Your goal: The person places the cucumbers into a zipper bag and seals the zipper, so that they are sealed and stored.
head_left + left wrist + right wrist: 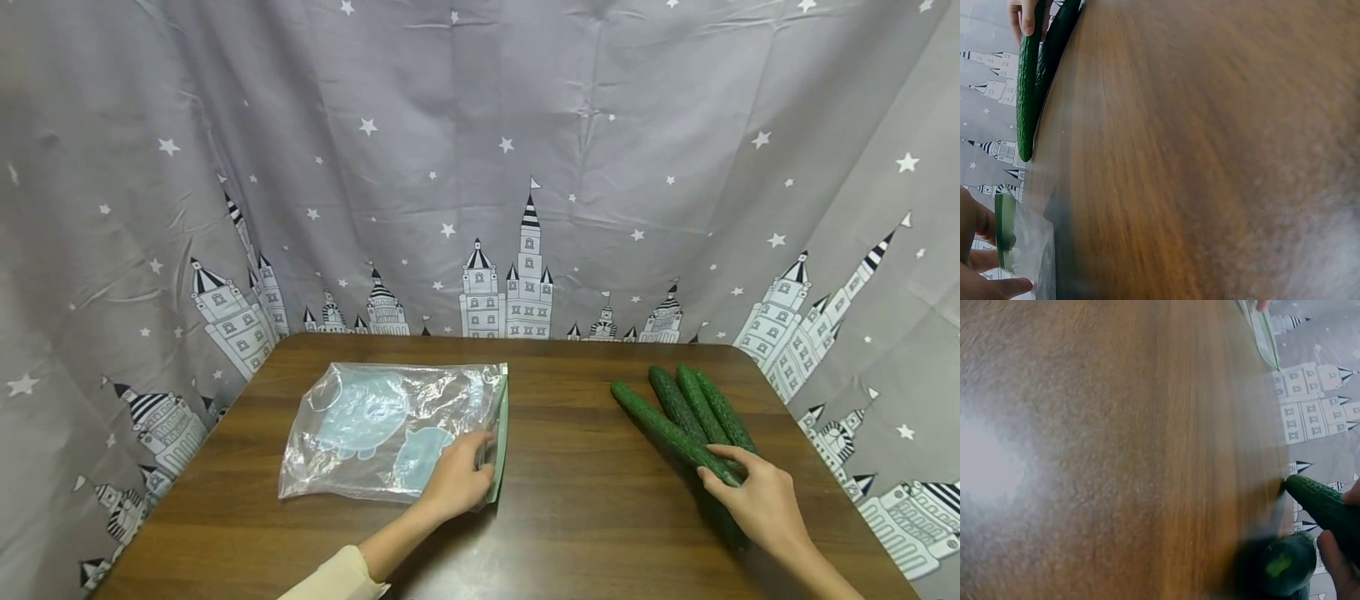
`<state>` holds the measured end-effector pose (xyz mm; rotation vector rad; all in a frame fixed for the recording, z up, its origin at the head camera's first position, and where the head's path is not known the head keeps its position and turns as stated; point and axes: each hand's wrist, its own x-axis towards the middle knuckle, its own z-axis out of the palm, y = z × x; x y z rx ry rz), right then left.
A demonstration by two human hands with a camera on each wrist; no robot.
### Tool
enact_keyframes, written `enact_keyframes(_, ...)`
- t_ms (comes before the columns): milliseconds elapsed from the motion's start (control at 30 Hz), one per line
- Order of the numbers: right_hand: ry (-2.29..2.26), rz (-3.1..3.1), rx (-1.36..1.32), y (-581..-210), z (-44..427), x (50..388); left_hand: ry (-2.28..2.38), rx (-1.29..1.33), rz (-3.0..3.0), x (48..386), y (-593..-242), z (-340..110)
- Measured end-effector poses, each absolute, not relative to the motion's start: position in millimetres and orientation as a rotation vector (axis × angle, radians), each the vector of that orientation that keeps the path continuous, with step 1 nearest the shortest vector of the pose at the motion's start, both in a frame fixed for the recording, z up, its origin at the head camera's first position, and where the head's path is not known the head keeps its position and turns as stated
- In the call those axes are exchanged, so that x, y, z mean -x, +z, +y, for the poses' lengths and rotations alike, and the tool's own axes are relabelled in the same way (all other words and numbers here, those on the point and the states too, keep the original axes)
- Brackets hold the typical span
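A clear plastic zip bag with pale blue animal shapes lies flat on the left of the table, its green-edged mouth facing right. My left hand grips the bag at that mouth, and in the left wrist view its fingers lie about the green edge. On the right, my right hand holds a long green cucumber near its closer end, thumb on one side and fingers on the other. The held cucumber slants above a darker cucumber. Further cucumbers lie beside it.
The brown wooden table carries everything, with bare wood between the bag and the cucumbers. A grey curtain printed with castles and stars hangs around its back and sides.
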<state>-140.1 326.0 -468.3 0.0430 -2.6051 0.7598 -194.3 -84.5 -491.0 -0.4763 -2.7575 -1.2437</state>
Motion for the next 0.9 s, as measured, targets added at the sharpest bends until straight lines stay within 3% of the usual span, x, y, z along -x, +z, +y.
enact_keyframes(467,1.106,-2.407,0.326,-455,325,145,-1.069,0.485,-2.737,190,-494,-85)
enact_keyframes(900,1.283,-2.364,0.198,-434,313,156,-0.963,0.430,-2.674,187,-493,-82)
